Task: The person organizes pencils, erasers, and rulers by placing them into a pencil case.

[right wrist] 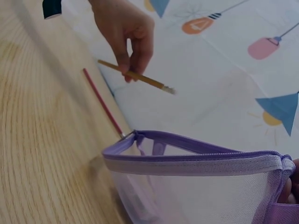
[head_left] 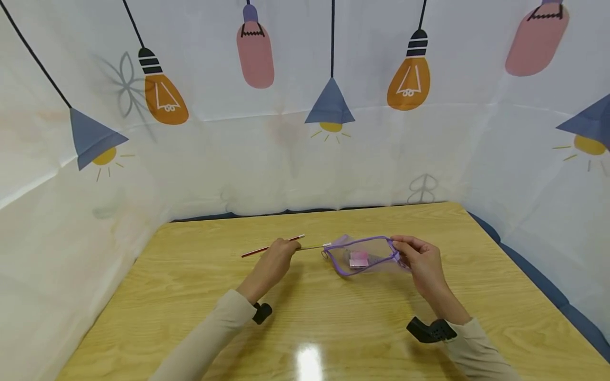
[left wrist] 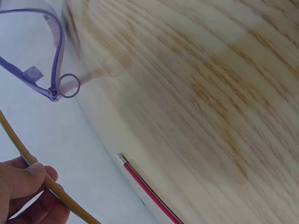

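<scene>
In the head view, my left hand (head_left: 276,260) pinches a yellow pencil (head_left: 311,247) between thumb and fingers. The pencil's pale end points right, at the near corner of a purple-edged mesh zip pouch (head_left: 339,269). My right hand (head_left: 424,264) grips the pouch by its far right end. The zip is undone and its mouth gapes in the right wrist view, where the pencil (right wrist: 145,79) appears above and apart from the pouch's rim. A pink-and-white block (head_left: 359,259) shows within the mesh. The left wrist view shows the pouch's ring (left wrist: 69,86).
A red pencil (head_left: 257,251) lies on the wooden table (head_left: 343,317), just beyond my left hand. Behind the table's back edge hangs a white cloth (head_left: 286,174) printed with lamps; it also runs along both sides.
</scene>
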`<state>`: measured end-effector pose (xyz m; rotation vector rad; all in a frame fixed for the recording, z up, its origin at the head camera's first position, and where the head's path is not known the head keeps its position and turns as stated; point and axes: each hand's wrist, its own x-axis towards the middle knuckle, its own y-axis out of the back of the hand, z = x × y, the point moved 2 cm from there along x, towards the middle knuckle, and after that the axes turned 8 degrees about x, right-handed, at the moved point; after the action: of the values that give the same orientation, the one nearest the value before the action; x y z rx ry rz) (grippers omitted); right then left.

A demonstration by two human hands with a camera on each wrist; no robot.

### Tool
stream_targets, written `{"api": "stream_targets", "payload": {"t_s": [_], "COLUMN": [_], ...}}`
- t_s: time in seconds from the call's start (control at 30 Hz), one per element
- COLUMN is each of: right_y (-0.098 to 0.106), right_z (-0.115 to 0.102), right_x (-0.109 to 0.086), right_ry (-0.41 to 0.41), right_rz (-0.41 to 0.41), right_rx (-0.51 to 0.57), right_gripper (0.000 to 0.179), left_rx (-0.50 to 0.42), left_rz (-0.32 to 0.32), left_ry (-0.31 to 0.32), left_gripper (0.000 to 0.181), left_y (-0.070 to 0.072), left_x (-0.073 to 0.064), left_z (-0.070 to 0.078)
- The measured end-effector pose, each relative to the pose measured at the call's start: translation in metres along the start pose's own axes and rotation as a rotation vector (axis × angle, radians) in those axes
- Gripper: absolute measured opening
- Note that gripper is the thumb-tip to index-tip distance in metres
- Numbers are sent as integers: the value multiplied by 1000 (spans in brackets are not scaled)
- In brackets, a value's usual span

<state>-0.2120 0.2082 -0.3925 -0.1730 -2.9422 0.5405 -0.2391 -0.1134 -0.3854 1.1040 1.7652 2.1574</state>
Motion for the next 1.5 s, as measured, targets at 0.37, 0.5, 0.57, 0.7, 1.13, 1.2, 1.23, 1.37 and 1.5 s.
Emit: {"api": "stream_targets", "payload": {"t_s": [0.37,0.5,0.57,0.7,1.13,1.2,1.23,1.37,1.5], "right_y": [2,2,2,3,2,2,1,1,1], "right_z": [-2,-2,-1,0,-1,-1,-1,0,0], "right_x": [2,1,0,-2,0,0,0,-1,-1], "right_ry": [24,18,6,-11,18,18,18,20,19], "right_rz": [-7,-8,-2,6,-14,-15,-15,-17,-19], "right_rx": [-5,-6,-10,-16,6,5,3,5,7], "right_gripper": [12,13,12,11,10,10,10,10,10], "left_rx": [-25,-65,-73,-76,-93,-93,-94,-95,-142], "left_rz": [126,138,140,163,314,330,336,357,346], "left_ry": [-160,-172,-185,-216,-351,-373,-382,-406,-394], "left_gripper": [12,13,13,15,17,21,22,23,23], "left_y": [8,9,8,6,11,11,11,10,11], "left_x": [2,2,1,1,5,4,4,3,3], "left_z": [14,18,20,23,35,36,36,37,37]}}
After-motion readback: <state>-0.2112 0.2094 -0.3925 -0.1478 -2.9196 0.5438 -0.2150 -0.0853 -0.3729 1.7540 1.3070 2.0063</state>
